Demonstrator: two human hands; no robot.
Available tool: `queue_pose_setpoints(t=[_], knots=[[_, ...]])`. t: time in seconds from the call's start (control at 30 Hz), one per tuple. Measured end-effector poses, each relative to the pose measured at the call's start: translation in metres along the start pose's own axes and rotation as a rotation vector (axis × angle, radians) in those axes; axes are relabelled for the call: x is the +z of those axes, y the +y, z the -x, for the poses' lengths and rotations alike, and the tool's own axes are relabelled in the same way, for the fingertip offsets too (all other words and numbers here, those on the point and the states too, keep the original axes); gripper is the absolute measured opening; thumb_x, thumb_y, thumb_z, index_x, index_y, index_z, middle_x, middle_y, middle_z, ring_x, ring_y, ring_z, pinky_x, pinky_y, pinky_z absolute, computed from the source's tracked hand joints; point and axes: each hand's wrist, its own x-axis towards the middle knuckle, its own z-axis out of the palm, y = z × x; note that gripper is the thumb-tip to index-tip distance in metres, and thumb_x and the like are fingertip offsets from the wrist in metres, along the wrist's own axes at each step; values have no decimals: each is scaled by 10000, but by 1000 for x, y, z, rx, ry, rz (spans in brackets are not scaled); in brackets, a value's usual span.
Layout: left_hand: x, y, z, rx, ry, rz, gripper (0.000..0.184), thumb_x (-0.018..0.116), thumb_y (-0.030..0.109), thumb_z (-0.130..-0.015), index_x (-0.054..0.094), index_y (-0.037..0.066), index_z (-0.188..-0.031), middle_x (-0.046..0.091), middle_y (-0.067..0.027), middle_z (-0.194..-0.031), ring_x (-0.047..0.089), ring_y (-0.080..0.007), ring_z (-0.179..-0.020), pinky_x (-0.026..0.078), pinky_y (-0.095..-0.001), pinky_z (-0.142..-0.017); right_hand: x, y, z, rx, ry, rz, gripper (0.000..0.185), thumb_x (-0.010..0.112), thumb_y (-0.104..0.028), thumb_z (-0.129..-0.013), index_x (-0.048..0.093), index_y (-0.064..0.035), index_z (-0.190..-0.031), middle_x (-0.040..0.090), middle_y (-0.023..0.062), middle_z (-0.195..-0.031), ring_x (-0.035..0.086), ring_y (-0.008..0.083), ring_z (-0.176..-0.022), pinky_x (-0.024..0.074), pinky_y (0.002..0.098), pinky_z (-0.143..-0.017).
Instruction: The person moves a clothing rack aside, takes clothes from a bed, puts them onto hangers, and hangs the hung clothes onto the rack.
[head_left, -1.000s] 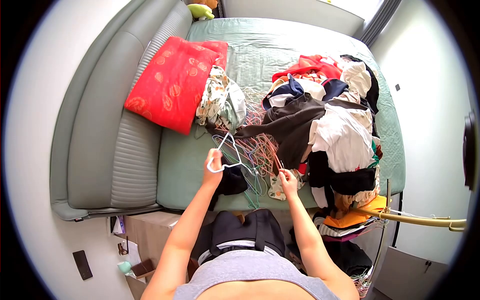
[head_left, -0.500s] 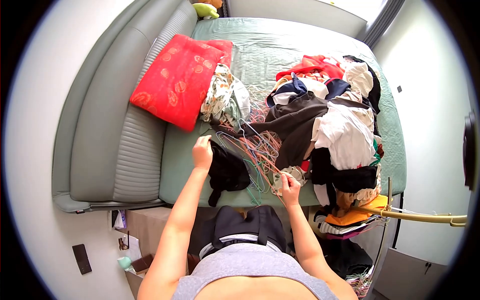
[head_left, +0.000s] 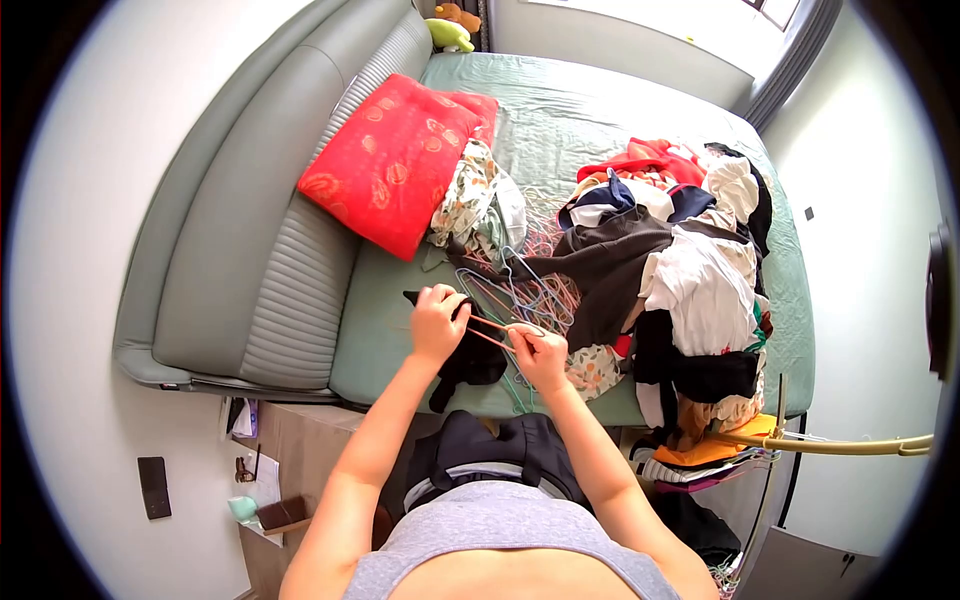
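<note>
Hanger (head_left: 490, 339), likely light, stiff, best held by hook, gripped in right hand (head_left: 538, 357); soft-looking black garment (head_left: 472, 366) clutched in left hand (head_left: 437, 323).

Pillow (head_left: 400, 165) left on bed (head_left: 575, 105), clothes (head_left: 702, 285) right, hangers (head_left: 560, 300) between

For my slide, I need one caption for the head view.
Left hand holding a black garment, right hand a pink clothes hanger, over the bed.

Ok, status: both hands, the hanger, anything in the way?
Left hand gripping black garment. Right hand holding pink hanger, its far end at the garment. Loose hangers lie beyond, not between the hands.
</note>
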Motion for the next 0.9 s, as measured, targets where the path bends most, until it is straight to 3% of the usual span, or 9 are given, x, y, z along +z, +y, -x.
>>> queue_pose_setpoints(t=[0.1, 0.23, 0.33, 0.43, 0.57, 0.7, 0.77, 0.8, 0.9], knots=[[-33, -2, -25, 342, -66, -114, 142, 654, 207, -696, 641, 104, -793, 597, 4, -787, 522, -194, -895, 428, -366, -745, -13, -9, -16, -87, 83, 2, 86, 633, -112, -782, 641, -52, -720, 626, 48, -668, 549, 195, -474, 411, 284, -456], [-50, -9, -38, 242, -397, 149, 137, 646, 211, -758, 634, 80, -794, 623, -54, -776, 589, -253, -743, 465, -336, -629, -25, -9, -26, -71, 127, 76, 74, 662, -91, -757, 622, -29, -767, 599, 72, -686, 561, 220, -615, 440, 309, -568], [-54, -9, -41, 262, -272, 120, 163, 640, 227, -784, 640, 70, -828, 629, -80, -767, 599, -276, -673, 465, -334, -580, -24, -24, -35, -140, 631, 256, 170, 658, -56, -736, 598, -22, -891, 595, 123, -875, 565, 331, -712, 470, 381, -670], [-65, -5, -40, 181, -169, 109, 157, 638, 223, -786, 638, 71, -824, 624, -82, -760, 598, -275, -666, 460, -335, -572, 3, -4, 0, -386, 176, 94, 225, 636, -56, -728, 584, -44, -947, 572, 110, -1021, 585, 308, -723, 480, 374, -662], [-80, -2, -39, 136, -77, 105, 153, 630, 228, -793, 635, 77, -819, 623, -74, -756, 597, -269, -663, 456, -329, -561, 68, -3, 24, -213, -457, 291, 270, 558, -119, -752, 566, -73, -1018, 589, 78, -1037, 620, 249, -699, 496, 374, -612], [-99, -3, -36, 94, -19, 117, 151, 633, 216, -794, 631, 65, -809, 618, -86, -743, 592, -282, -651, 453, -329, -553, 113, 36, 22, -102, -799, 711, 363, 560, -132, -713, 559, -118, -1076, 596, 78, -1066, 630, 249, -707, 491, 379, -571], [-110, -12, -33, 79, 22, 117, 145, 636, 204, -793, 630, 60, -806, 614, -96, -738, 588, -291, -648, 452, -331, -551, 108, 54, 17, 26, -977, 842, 192, 582, -183, -693, 644, -124, -865, 647, 66, -837, 640, 230, -712, 497, 360, -585], [-114, -21, -30, 75, 44, 117, 140, 638, 198, -793, 629, 59, -805, 612, -101, -736, 586, -296, -647, 451, -332, -550, 105, 74, 22, 19, -943, 875, 128, 596, -216, -691, 658, -125, -757, 641, 58, -736, 641, 238, -730, 502, 360, -603], [-130, -46, -20, 83, 63, 90, 118, 639, 164, -790, 615, 48, -795, 589, -113, -708, 570, -306, -632, 444, -337, -543, 55, 74, 20, 32, -858, 816, 219, 647, -328, -689, 680, -129, -772, 634, 53, -860, 627, 238, -796, 507, 374, -662]])
